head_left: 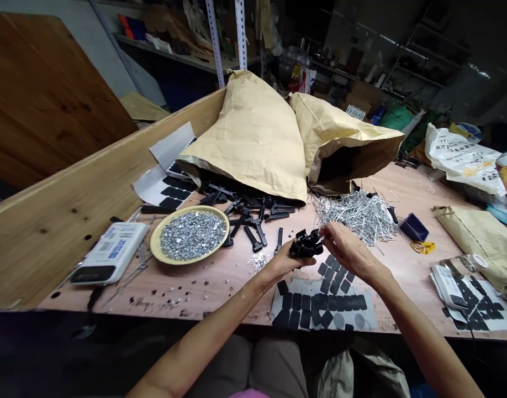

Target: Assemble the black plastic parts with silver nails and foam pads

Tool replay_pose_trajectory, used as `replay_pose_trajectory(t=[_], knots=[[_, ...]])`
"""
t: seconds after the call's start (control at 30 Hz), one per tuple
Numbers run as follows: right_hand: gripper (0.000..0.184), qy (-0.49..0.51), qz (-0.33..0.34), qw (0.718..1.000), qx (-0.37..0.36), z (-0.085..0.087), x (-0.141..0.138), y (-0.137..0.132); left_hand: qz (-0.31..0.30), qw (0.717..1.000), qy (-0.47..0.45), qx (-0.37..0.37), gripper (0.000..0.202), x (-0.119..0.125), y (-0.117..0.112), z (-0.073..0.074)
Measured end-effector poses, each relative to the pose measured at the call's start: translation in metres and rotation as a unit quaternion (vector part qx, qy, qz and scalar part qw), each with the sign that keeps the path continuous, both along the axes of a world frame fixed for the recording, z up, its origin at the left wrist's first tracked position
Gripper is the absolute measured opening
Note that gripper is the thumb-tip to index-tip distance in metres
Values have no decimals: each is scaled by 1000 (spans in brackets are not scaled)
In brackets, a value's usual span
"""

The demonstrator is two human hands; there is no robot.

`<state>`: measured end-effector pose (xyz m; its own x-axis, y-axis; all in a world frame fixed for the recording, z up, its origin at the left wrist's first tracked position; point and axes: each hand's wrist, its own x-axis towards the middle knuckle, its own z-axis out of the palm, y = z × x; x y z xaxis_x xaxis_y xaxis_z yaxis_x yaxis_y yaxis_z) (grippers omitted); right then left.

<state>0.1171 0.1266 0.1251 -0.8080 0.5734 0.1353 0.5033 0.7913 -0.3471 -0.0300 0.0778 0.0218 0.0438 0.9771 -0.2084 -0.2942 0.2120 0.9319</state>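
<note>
My left hand is closed around a black plastic part, held just above the table. My right hand pinches at the right end of that part with fingertips together; what the fingertips hold is too small to make out. Under both hands lies a grey sheet with black adhesive pads. A pile of thin metal pins lies just behind the hands. A yellow plate of small silvery nuts stands to the left, with loose black plastic strips beside it.
Two large brown paper sacks lie open at the back of the wooden table. A white box sits at the left, a blue tray and more pad sheets at the right. A wooden wall borders the left side.
</note>
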Motion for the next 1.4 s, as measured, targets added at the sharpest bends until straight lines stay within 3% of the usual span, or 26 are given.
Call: replay_pose_trajectory(t=[0.1, 0.17, 0.27, 0.37, 0.47, 0.57, 0.7, 0.8, 0.9, 0.97, 1.03, 1.1, 1.23, 1.4], knots=[[26, 87, -34, 996, -16, -9, 10, 8, 13, 1000, -23, 11, 40, -3, -2, -2], [24, 115, -108, 987, -3, -21, 21, 19, 31, 998, -40, 31, 45, -6, -5, -1], [13, -35, -247, 968, -11, -51, 34, 34, 52, 997, -36, 49, 43, -10, -9, 4], [15, -221, -326, 919, -30, -84, 32, 39, 60, 996, -35, 55, 38, -10, -12, 11], [16, -258, -359, 897, -21, -106, 21, 39, 78, 995, -42, 39, 36, -6, -13, 18], [20, -271, -382, 883, -19, -114, 10, 42, 84, 994, -60, 17, 37, -4, -11, 22], [23, -257, -402, 879, -19, -113, 5, 47, 102, 979, -149, -97, 33, -5, 0, 11], [22, -208, -422, 882, -19, -101, 11, 46, 112, 959, -180, -188, 26, -7, 7, -4], [35, 60, -405, 909, -78, -77, 15, 34, 138, 973, -126, -134, 31, -6, 5, -12], [49, 268, -335, 893, -133, -60, 11, 21, 138, 984, -84, -80, 37, -3, 2, -11], [49, 375, -264, 874, -158, -47, 1, 6, 113, 992, -40, -46, 37, 2, 0, -6], [36, 416, -219, 869, -156, -40, -12, -6, 96, 995, 10, -18, 37, 7, -1, 0], [16, 417, -178, 884, -116, -41, -26, -17, 103, 989, 104, 10, 39, 10, -1, 9], [14, 450, -209, 865, -74, -42, -24, -20, 103, 987, 118, 29, 42, 8, -4, 15]])
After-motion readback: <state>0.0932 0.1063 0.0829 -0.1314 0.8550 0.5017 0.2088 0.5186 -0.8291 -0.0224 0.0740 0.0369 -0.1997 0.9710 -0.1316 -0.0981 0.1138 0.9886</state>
